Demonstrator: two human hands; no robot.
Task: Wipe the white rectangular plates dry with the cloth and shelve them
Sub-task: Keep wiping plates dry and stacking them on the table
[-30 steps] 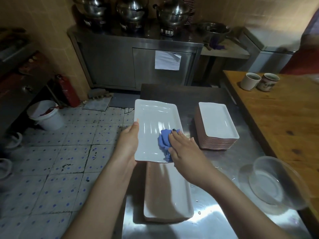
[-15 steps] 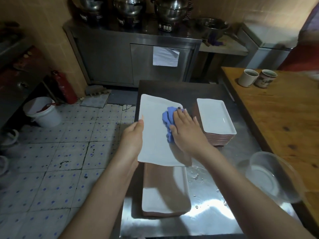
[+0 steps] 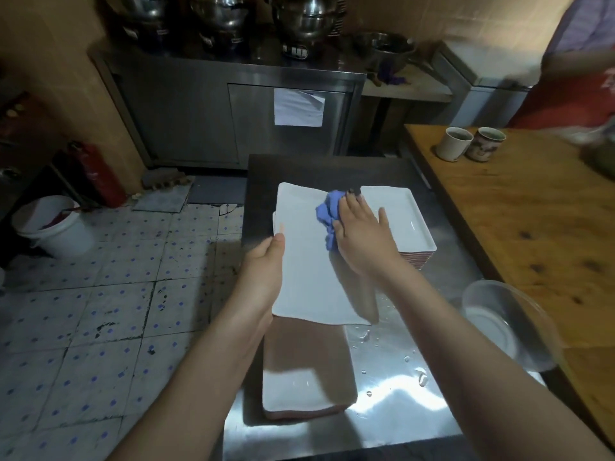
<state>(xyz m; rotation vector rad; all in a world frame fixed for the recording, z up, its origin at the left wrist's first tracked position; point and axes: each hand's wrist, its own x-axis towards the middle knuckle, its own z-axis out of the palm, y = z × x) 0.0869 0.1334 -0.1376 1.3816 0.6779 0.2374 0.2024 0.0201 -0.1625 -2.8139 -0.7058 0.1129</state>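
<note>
Both hands are busy with one white plate above the steel table (image 3: 399, 414). The left hand (image 3: 266, 271) grips the held plate (image 3: 306, 277) at its left long edge, with the thumb on top and the other fingers hidden below. The right hand (image 3: 361, 241) lies flat with straight, spread fingers and presses the blue cloth (image 3: 327, 212) on the far right part of this plate. Under the near end of the held plate the near stack (image 3: 299, 387) of rectangular plates rests on the table, and water drops lie on the steel just beside it. At the right edge stands a clear bowl (image 3: 506, 324). Further back, beside the right hand, the far stack (image 3: 402, 221) of white plates stands on the same table. On the wooden table (image 3: 532, 234) to the right are a white cup (image 3: 454, 143) and a patterned cup (image 3: 486, 145), touching each other. Behind all this is a steel cabinet (image 3: 199, 111) with a sheet of paper (image 3: 298, 108) on its door and shiny pots (image 3: 306, 18) on top.
</note>
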